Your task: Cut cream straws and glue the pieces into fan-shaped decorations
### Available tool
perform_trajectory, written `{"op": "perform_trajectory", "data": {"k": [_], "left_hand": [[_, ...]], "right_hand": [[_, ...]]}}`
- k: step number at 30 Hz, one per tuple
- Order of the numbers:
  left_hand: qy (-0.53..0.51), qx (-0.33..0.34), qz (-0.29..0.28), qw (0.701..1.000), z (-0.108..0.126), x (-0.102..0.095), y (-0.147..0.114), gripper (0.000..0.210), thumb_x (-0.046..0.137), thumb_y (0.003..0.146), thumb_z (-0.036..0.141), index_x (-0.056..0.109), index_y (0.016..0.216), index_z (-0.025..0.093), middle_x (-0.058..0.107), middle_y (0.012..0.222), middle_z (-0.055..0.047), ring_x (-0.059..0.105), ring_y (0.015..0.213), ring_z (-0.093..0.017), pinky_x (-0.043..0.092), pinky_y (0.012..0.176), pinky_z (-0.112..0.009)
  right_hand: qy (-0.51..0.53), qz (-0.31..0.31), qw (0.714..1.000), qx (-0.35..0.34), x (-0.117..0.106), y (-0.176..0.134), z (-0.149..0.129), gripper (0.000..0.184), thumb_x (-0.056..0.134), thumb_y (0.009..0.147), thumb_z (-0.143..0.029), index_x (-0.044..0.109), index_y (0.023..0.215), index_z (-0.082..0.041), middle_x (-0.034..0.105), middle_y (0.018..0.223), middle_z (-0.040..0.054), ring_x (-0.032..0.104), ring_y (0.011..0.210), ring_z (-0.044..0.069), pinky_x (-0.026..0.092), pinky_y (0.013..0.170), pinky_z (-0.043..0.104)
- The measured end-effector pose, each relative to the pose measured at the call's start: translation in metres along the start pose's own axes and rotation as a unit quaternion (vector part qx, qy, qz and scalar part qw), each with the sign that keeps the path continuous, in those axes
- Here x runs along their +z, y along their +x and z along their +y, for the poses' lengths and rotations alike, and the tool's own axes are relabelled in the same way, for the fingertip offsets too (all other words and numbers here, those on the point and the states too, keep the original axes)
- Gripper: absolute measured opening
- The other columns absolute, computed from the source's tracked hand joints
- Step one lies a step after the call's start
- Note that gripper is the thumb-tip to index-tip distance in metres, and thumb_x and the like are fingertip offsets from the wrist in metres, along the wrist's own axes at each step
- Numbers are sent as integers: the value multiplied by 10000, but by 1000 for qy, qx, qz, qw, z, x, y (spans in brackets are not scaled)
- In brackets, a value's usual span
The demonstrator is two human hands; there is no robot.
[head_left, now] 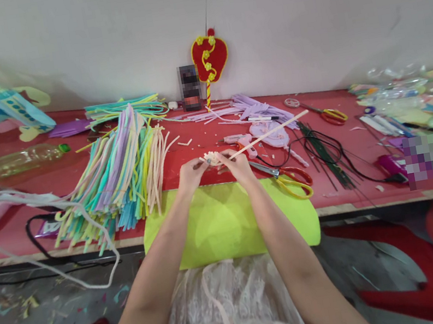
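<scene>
A cream pipe cleaner (273,131) runs between my two hands, above the near side of the red table. Its bunched, wavy part (211,157) sits at the fingertips, and a long straight tail points up to the right. My left hand (194,174) pinches the left end of the bunched part. The fingers of my right hand (237,166) close on the same strip, where the straight tail begins. Under my wrists lies a lime-green sheet (227,226), hanging over the table edge. Red-and-yellow-handled scissors (292,180) rest just right of my right hand.
A big bundle of pastel pipe cleaners (118,167) lies on the left. A pink glue gun (244,141), lilac pipe cleaners (249,107) and dark green stems (326,157) lie to the right. A red fan-shaped ornament (211,58) stands against the wall. A white cable (98,226) loops over the left edge.
</scene>
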State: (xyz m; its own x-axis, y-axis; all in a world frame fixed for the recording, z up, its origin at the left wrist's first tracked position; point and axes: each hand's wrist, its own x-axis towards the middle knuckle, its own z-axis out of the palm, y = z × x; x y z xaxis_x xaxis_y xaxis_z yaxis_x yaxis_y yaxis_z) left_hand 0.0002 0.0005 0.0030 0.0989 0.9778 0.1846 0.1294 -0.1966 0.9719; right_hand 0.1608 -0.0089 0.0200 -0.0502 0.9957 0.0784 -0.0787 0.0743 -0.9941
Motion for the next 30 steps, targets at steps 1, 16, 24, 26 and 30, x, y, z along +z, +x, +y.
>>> {"op": "perform_trajectory", "data": {"k": [1, 16, 24, 26, 30], "left_hand": [[-4, 2, 1, 1000, -1, 0, 0, 213, 600, 740, 356, 666, 753, 154, 701, 750, -45, 644, 715, -171, 477, 715, -280], [22, 1, 61, 998, 1, -3, -1, 213, 607, 733, 373, 650, 727, 165, 685, 741, -28, 610, 679, -142, 444, 644, -238], [40, 4, 58, 997, 5, -3, -3, 209, 612, 733, 370, 642, 697, 166, 664, 697, -18, 596, 650, -138, 425, 626, -237], [38, 1, 47, 998, 5, -3, -3, 211, 615, 732, 372, 643, 696, 166, 664, 694, -18, 598, 651, -141, 428, 629, -241], [25, 3, 28, 999, 4, -3, -3, 176, 624, 729, 338, 651, 699, 167, 674, 697, -14, 610, 657, -143, 443, 651, -244]], "right_hand": [[-1, -1, 1000, -1, 0, 0, 0, 413, 657, 677, -556, 634, 832, -173, 679, 741, 29, 634, 566, 131, 571, 532, 265], [91, -18, 995, 36, 1, 1, 7, 379, 764, 594, -417, 640, 866, -184, 693, 806, 18, 671, 752, 160, 550, 814, 339], [73, -16, 996, 39, 0, 3, 8, 365, 763, 595, -410, 649, 848, -174, 696, 833, 42, 668, 766, 182, 570, 743, 341], [63, -4, 997, 42, -1, 3, 8, 349, 758, 598, -423, 650, 819, -174, 690, 788, 38, 663, 732, 176, 574, 713, 333], [62, -2, 998, 34, -1, 2, 8, 315, 754, 611, -425, 653, 763, -168, 671, 699, 26, 651, 678, 160, 574, 702, 323]]}}
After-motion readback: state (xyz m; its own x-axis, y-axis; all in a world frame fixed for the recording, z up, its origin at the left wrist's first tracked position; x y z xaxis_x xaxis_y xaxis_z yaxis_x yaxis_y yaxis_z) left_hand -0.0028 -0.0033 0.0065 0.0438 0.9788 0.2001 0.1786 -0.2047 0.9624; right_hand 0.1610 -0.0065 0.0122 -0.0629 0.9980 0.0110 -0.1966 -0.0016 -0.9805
